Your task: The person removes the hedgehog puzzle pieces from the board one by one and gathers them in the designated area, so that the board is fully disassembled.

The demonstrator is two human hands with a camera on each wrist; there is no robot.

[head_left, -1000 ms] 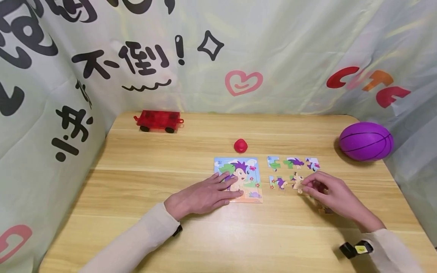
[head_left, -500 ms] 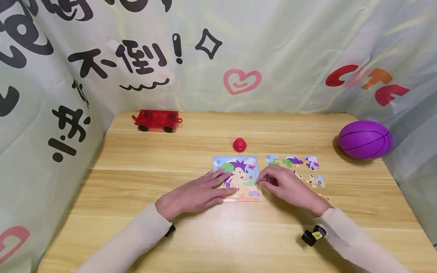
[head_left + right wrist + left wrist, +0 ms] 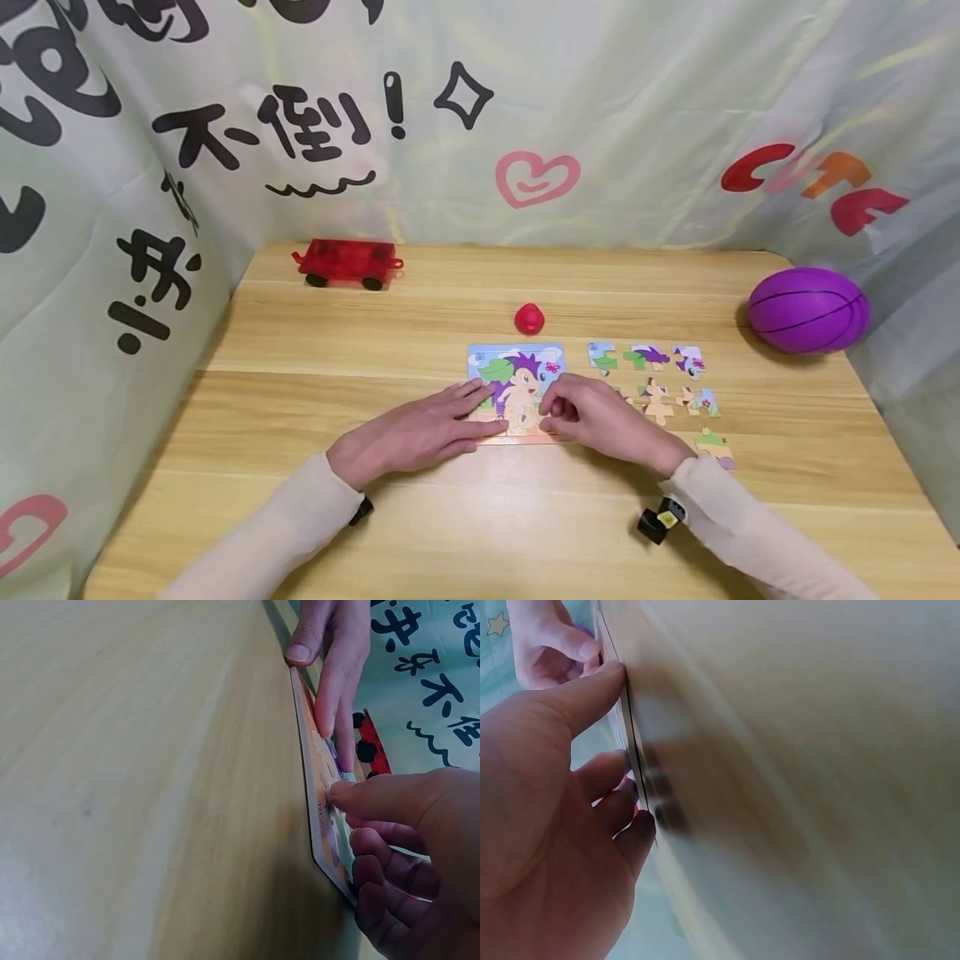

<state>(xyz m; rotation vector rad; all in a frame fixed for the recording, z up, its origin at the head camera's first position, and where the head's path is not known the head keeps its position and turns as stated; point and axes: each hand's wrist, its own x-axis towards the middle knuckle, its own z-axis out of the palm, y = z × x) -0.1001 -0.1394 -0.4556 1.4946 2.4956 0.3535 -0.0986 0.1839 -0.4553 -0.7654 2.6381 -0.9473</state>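
The flat cardboard picture puzzle board with a purple-haired hedgehog (image 3: pixel 517 383) lies in the middle of the light wooden table (image 3: pixel 300 400), and most of its picture looks filled in. Six small colourful loose puzzle pieces (image 3: pixel 656 379) wait just to its right. The left hand (image 3: pixel 420 429) presses flat on the board with straight fingers, and the right hand (image 3: pixel 600 417) has curled fingers on the board's lower right part, but I cannot tell if it pinches a piece.

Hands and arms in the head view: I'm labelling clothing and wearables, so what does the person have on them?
Both arms wear long, plain cream sleeves that end at the wrist. The left hand and right hand are bare, with no rings showing. A small black device with a yellow patch sits at the right wrist; a smaller black device shows at the left cuff.
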